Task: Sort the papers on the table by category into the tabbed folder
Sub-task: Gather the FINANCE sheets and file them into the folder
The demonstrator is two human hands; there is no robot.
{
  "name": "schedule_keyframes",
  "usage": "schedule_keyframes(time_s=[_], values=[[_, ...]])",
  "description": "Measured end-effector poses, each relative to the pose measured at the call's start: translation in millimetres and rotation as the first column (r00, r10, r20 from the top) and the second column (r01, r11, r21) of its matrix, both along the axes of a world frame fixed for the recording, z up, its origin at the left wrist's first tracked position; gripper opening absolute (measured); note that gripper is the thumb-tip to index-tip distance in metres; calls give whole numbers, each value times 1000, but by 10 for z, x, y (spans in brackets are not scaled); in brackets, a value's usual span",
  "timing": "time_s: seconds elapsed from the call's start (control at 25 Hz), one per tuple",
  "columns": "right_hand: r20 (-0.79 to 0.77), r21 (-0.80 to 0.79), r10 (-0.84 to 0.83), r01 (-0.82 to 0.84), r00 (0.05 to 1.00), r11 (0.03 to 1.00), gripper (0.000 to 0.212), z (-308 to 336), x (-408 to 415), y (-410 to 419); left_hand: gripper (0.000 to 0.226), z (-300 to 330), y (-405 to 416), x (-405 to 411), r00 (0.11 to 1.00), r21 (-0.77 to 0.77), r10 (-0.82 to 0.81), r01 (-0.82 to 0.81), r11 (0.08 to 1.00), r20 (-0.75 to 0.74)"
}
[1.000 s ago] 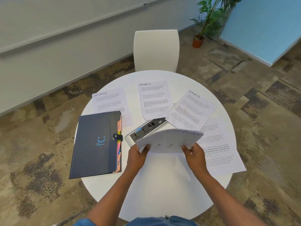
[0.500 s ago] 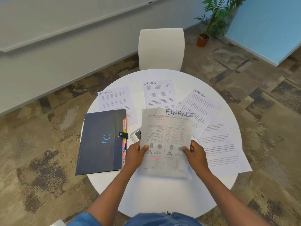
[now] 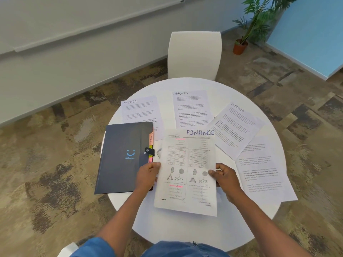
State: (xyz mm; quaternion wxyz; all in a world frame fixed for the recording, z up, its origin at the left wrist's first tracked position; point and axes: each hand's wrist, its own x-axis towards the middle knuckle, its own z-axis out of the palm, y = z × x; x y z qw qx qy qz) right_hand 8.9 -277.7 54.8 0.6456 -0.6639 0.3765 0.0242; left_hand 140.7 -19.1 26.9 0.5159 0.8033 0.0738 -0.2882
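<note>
Paper (image 3: pixel 187 164) (headed "FINANCE") pinched by both hands.

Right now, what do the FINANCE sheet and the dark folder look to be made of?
FINANCE sheet: thin matte white paper; it flexes between the left hand and right hand. Folder: stiff, flat dark grey cover with a dull sheen, probably plastic or coated board, with a snap strap and coloured paper tabs.
</note>
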Motion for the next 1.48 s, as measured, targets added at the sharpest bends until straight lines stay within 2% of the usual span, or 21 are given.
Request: schedule_keyframes(time_s=[0.04,0.12,0.2,0.28,0.4,0.48,0.64,0.72,0.88,0.96,1.04,1.12,1.2,1.36,1.48], values=[[-11,-6,-19,18,1000,1000,11,-23,-17,-11,19,-19,49,23,992,139,28,-45,989,121],[-29,-15,-46,46,999,999,11,-60,-66,-42,22,-76,194,52,951,444,-6,-139,885,309],[-42,-20,-62,61,997,998,11,-76,-127,-85,41,-181,300,71,949,647,-107,-118,754,297],[-54,-12,-73,73,996,997,10,-89,-176,-131,59,-284,303,80,961,720,-180,-27,694,210],[-65,-6,-75,74,995,997,9,-116,-225,-176,75,-435,232,91,965,752,-245,94,652,92],[-76,-6,-65,64,995,998,9,-141,-243,-197,75,-485,202,104,968,746,-245,119,655,61],[-86,-7,-66,66,994,998,9,-181,-255,-213,61,-451,209,144,972,702,-226,118,702,63],[-89,0,-73,73,993,997,9,-208,-256,-205,69,-381,223,120,960,694,-260,116,710,106],[-88,5,-71,72,994,997,10,-240,-214,-213,93,-180,255,16,885,778,-433,150,610,169],[-87,2,-69,69,994,998,10,-247,-181,-227,86,-95,303,-6,859,835,-491,161,526,144],[-80,0,-67,67,995,998,9,-246,-143,-241,66,-19,334,-27,860,867,-494,142,478,131],[-70,6,-65,65,995,998,8,-239,-107,-239,53,48,328,-60,874,867,-449,69,494,186],[-66,13,-61,62,996,998,7,-240,-88,-223,50,75,310,-96,881,861,-413,13,509,231],[-74,2,-53,53,996,999,7,-274,-83,-202,79,37,338,-173,869,889,-442,6,458,222],[-73,-1,-55,56,996,998,7,-281,-65,-191,77,63,363,-206,872,888,-451,41,458,192]])
